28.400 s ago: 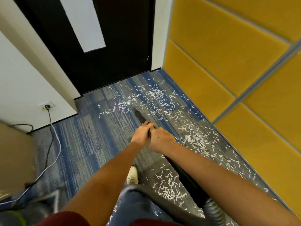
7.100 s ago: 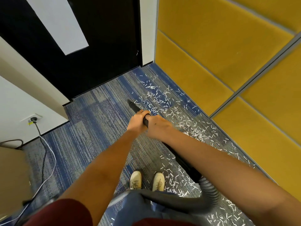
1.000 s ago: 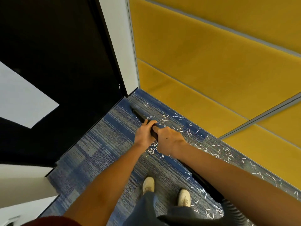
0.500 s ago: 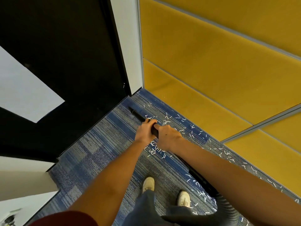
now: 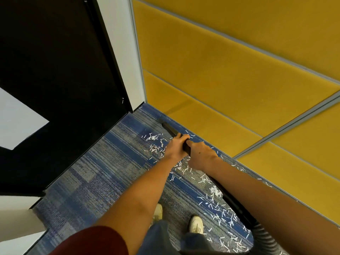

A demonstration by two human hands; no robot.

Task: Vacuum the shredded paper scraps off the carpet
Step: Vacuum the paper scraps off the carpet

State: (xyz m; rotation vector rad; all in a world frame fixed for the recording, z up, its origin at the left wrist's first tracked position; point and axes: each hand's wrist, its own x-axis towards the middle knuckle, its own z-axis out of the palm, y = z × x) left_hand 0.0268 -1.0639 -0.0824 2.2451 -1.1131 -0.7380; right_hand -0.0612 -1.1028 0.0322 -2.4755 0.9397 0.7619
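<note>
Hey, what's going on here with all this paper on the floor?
A person is vacuuming. The left hand and right hand both grip a black vacuum wand, its tip on the blue carpet at the foot of the yellow wall. White paper scraps lie scattered beside the wand and near the person's shoes.

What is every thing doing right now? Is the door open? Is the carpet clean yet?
Vacuum tube: tip down at the carpet, beside the yellow wall.
Left hand: gripping the tube, nearer the tip.
Right hand: gripping the tube just behind the other hand.
Paper scraps: scattered on the carpet, not sucked up yet.
Door: looks shut.
</note>
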